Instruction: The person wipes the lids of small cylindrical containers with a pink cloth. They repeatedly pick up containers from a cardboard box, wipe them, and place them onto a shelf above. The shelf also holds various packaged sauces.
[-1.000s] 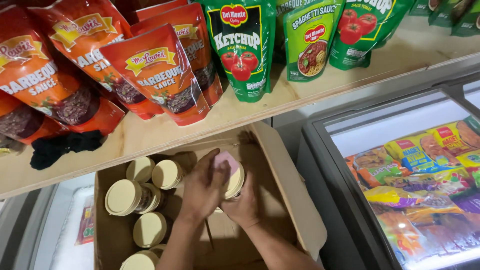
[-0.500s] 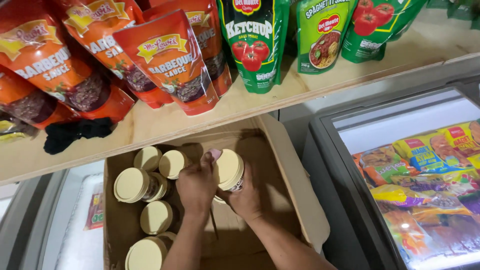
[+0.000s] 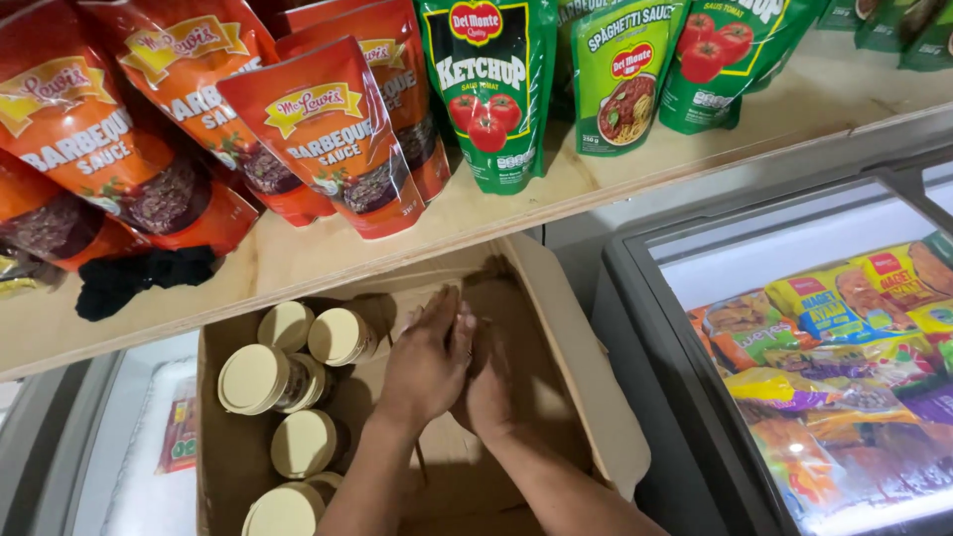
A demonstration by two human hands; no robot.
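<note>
Reaching down into an open cardboard box (image 3: 586, 397), both forearms come up from the bottom edge of the view and meet near the middle of the box. The left hand (image 3: 425, 362) lies flat with its fingers stretched toward the far wall; the right hand (image 3: 488, 382) is pressed close against it, palm to palm. Whether anything is caught between them I cannot tell, since the hands cover whatever might be there.

Just to the left, jars (image 3: 298, 397) with cream lids stand upright in a cluster, their long axes vertical and lids facing up. None touches the hands.

To the right sits a glass-topped freezer (image 3: 695, 298) full of bright packets. Farther back, a wooden shelf (image 3: 516, 213) carries orange sauce pouches (image 3: 328, 134) and green pouches (image 3: 491, 89), all standing upright.
</note>
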